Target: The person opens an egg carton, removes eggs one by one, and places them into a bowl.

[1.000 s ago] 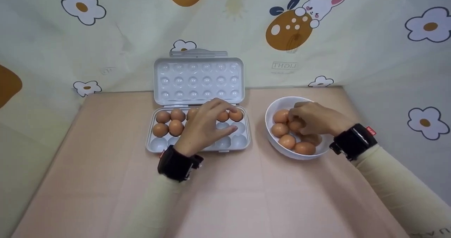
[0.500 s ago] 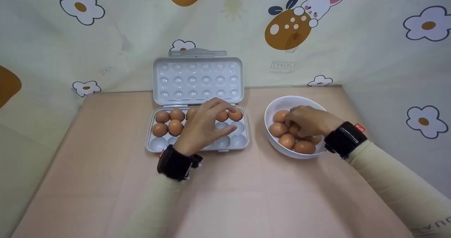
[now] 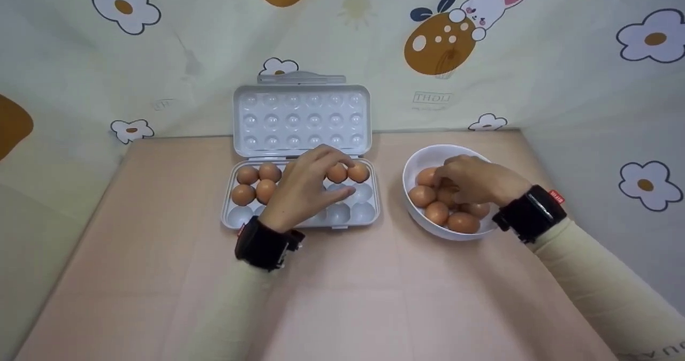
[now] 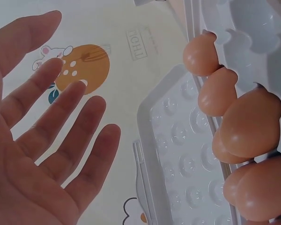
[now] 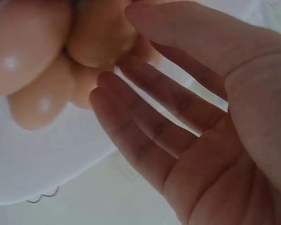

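Brown eggs (image 3: 358,172) fill part of the back row of a grey egg box (image 3: 364,213), with more in its second row at the left. Over the box hovers my left hand (image 3: 305,190), fingers loosely bent and thumb apart, hiding some eggs and cups. In the left wrist view that hand (image 4: 51,154) holds nothing. My right hand (image 3: 473,179) reaches down into a white bowl (image 3: 409,206) of brown eggs. Its thumb and fingertips close about one egg (image 5: 100,33), as the right wrist view shows. Other eggs (image 5: 30,47) lie beside that one.
The egg box's lid (image 3: 302,117) stands raised at the back, its latch flap (image 3: 301,78) upward. A patterned cloth (image 3: 214,45) hangs behind the table (image 3: 342,307). The bowl stands right of the box, with a gap between them.
Over the last second my right hand has shifted slightly left and settled among the eggs in the bowl. My left hand stays nearly still over the box.
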### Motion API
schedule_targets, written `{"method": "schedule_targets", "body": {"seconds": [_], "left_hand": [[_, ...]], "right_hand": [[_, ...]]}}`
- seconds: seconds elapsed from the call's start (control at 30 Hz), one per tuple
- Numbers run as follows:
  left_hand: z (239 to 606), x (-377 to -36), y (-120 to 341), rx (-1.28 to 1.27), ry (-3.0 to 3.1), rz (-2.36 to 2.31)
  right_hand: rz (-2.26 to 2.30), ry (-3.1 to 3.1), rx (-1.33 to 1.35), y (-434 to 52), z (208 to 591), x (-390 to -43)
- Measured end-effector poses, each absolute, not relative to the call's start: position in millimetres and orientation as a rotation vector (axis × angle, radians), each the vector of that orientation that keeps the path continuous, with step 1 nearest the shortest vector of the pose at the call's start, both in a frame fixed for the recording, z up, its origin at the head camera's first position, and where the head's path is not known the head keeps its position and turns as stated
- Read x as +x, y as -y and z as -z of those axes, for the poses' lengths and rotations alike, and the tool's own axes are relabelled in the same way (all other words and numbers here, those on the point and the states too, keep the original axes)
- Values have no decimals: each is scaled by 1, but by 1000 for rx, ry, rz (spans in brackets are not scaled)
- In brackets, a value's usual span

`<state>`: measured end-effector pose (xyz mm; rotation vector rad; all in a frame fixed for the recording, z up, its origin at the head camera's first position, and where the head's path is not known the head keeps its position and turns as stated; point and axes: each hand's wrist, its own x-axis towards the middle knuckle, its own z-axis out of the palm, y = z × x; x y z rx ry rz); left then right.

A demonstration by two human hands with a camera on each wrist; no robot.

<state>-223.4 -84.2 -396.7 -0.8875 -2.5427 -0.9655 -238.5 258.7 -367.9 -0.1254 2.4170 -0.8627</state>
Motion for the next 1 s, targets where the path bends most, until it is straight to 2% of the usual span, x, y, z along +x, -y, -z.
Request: {"method": "schedule_targets", "body": {"seconds": [0.1, 0.27, 0.4, 0.77, 1.0], "left_hand": [[396, -224, 89, -864, 2574, 942], [394, -225, 99, -812, 2637, 866], [393, -226, 107, -769, 2689, 799], [395, -232, 115, -680, 2817, 743], [406, -236, 117, -671, 2833, 667]], "right_hand": [[875, -2469, -158, -253, 355, -236], [540, -2822, -661, -245, 340, -227], [511, -2910, -873, -236, 337, -215], [788, -2958, -1061, -214, 349, -200], [872, -2954, -986, -205, 366, -204]]}}
